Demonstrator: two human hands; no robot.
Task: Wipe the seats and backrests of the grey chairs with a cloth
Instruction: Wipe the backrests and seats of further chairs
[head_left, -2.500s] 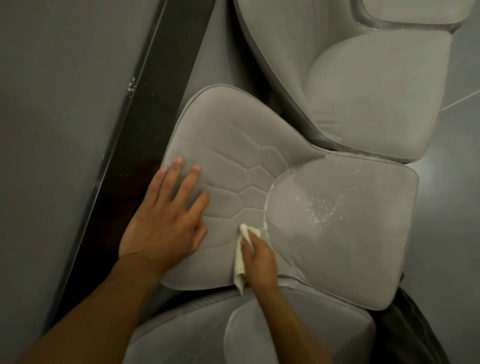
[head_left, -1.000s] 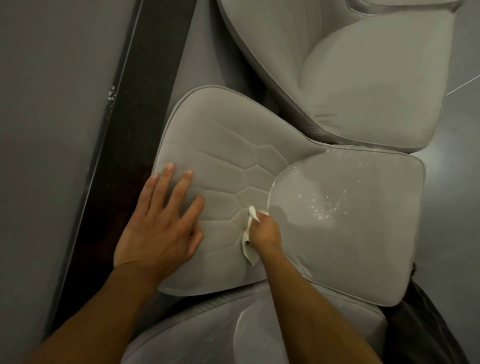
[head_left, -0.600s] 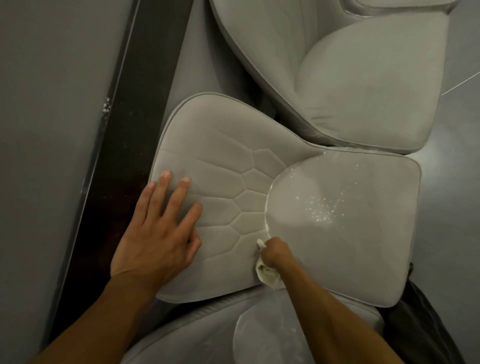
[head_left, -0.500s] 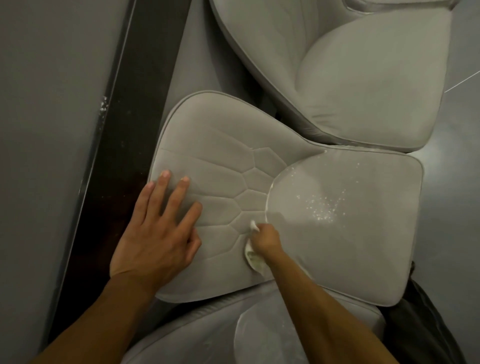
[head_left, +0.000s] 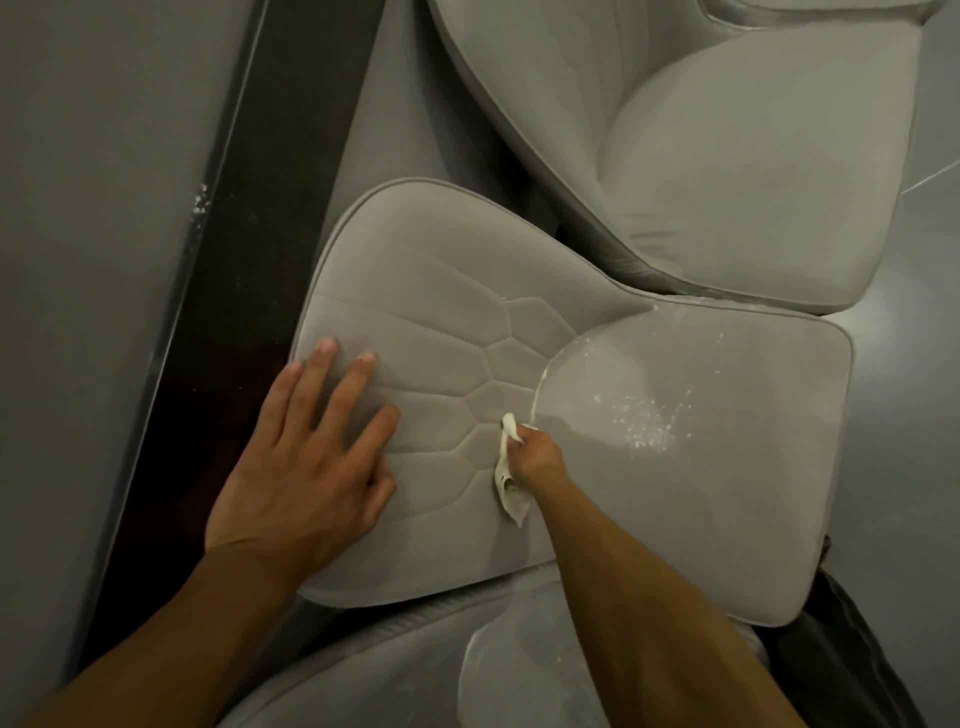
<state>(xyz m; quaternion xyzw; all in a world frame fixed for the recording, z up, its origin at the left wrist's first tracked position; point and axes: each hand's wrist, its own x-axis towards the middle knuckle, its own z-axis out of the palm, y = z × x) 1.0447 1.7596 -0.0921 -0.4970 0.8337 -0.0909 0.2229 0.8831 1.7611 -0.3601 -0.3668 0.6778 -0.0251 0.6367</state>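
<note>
Glossy grey floor (head_left: 914, 395), thin pale line (head_left: 930, 179) across it; grey chairs (head_left: 727, 509) close together on it

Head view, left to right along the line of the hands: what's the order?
Dark strip → left hand → cloth → right hand → white specks on the seat → floor.

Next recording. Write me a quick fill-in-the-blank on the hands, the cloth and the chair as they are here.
1. The cloth is gripped by the ____.
2. The left hand rests flat on the chair's quilted ____.
3. White specks lie scattered on the chair's ____.

Missing words: right hand; backrest; seat.
</note>
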